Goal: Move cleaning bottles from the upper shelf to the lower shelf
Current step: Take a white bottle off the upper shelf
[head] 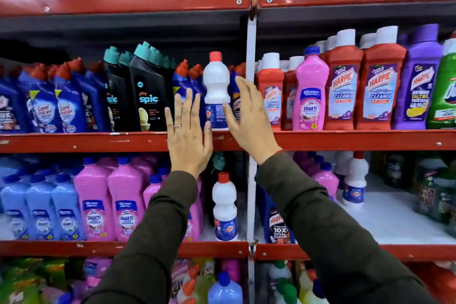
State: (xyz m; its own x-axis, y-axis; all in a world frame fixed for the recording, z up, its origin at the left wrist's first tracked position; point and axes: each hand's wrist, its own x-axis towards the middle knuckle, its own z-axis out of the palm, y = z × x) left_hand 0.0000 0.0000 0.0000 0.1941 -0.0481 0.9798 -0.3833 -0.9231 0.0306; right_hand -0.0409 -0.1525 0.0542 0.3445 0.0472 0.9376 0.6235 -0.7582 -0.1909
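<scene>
A white bottle with a red cap (pixel 216 86) stands upright at the front of the upper shelf (pixel 98 142), just left of the white upright post. My left hand (pixel 188 136) is raised beside its lower left, fingers spread, holding nothing. My right hand (pixel 249 118) is on the bottle's right side, fingers apart, thumb near the blue label; I cannot tell if it touches. A matching white bottle (pixel 225 207) stands on the lower shelf (pixel 209 249) directly below. Another white bottle (pixel 355 180) stands on the lower shelf to the right.
Blue bottles (pixel 66 103) and black Spic bottles (pixel 148 91) fill the upper shelf to the left. Red, pink and purple bottles (pixel 343 86) stand right of the post (pixel 251 57). Pink bottles (pixel 111 202) and light blue ones crowd the lower left. A white bare patch (pixel 389 219) shows on the lower right shelf.
</scene>
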